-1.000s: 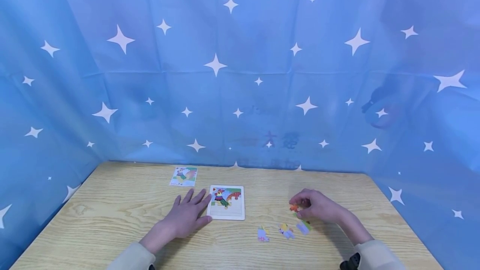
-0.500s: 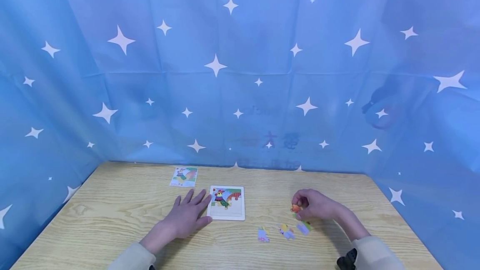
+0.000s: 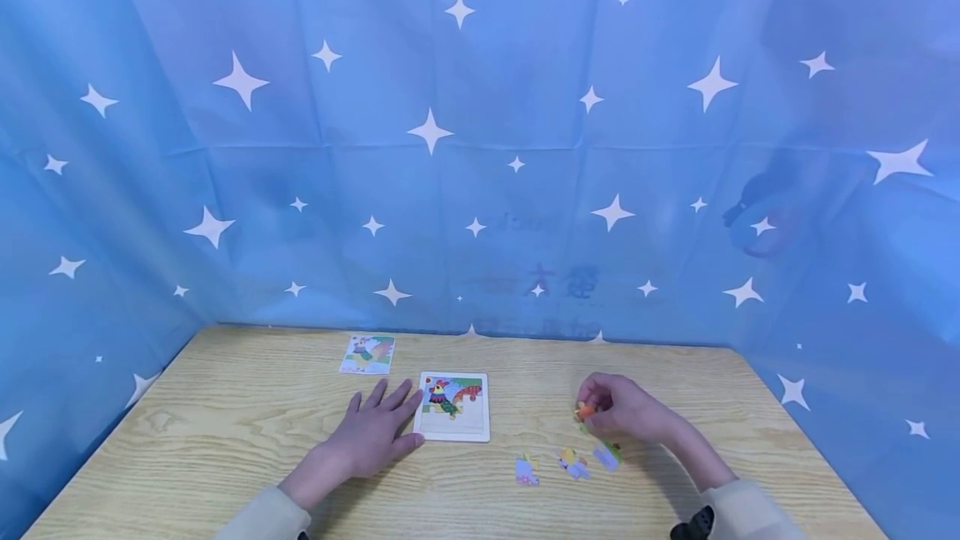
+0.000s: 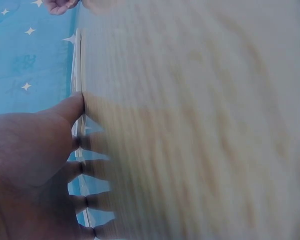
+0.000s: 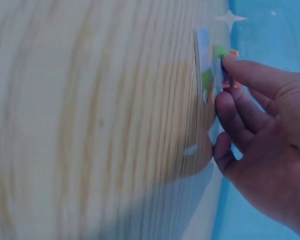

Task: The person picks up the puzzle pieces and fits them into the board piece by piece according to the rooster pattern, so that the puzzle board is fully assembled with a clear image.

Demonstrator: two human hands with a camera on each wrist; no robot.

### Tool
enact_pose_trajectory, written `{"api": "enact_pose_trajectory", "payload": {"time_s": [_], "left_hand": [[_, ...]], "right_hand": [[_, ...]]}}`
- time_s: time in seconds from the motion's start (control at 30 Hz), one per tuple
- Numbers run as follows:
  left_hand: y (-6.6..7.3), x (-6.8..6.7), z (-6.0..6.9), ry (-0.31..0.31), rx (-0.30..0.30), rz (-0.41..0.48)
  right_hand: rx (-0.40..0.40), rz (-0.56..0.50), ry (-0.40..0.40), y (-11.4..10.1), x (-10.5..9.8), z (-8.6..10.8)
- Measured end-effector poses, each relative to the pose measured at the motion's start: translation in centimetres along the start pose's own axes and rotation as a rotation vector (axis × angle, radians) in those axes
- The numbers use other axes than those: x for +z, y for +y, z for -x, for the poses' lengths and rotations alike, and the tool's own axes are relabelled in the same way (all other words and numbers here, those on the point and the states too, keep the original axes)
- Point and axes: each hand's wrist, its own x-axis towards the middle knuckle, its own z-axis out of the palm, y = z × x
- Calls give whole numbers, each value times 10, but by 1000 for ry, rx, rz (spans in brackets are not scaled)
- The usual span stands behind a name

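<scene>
A white-framed jigsaw puzzle board (image 3: 465, 430) lies mid-table, its upper part filled with rooster pieces and its lower part bare. Spread flat beside it, my left hand (image 3: 372, 437) touches the board's left edge with fingertips and thumb. Over on the right, my right hand (image 3: 630, 411) pinches an orange puzzle piece (image 3: 586, 412) between thumb and fingers, low over the table. The right wrist view shows the held piece (image 5: 230, 75) edge-on, partly covered by the thumb. Several loose puzzle pieces (image 3: 573, 463) lie just in front of the right hand.
A rooster picture card (image 3: 367, 354) lies at the back left of the wooden table (image 3: 247, 407). Behind the table hangs a blue curtain (image 3: 480, 190) with white stars. Dark straps show at both wrists.
The right hand has shifted slightly and turned the orange piece in its fingers. My left hand and the board have stayed where they were.
</scene>
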Motion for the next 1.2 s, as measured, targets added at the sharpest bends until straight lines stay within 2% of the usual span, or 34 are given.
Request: {"api": "enact_pose_trajectory", "payload": {"time_s": [0.2,0.4,0.57,0.97,1.2], "left_hand": [[-1,0,0,-5,4,-1],[0,0,0,5,11,-8],[0,0,1,7,10,-9],[0,-1,1,3,5,0],[0,-1,0,-5,3,12]], "right_hand": [[-62,50,26,-10,8,-5],[-48,100,59,-20,16,-13],[-55,97,69,-25,24,-23],[-149,109,51,-52,53,-61],[-173,130,27,-65,73,-82]]}}
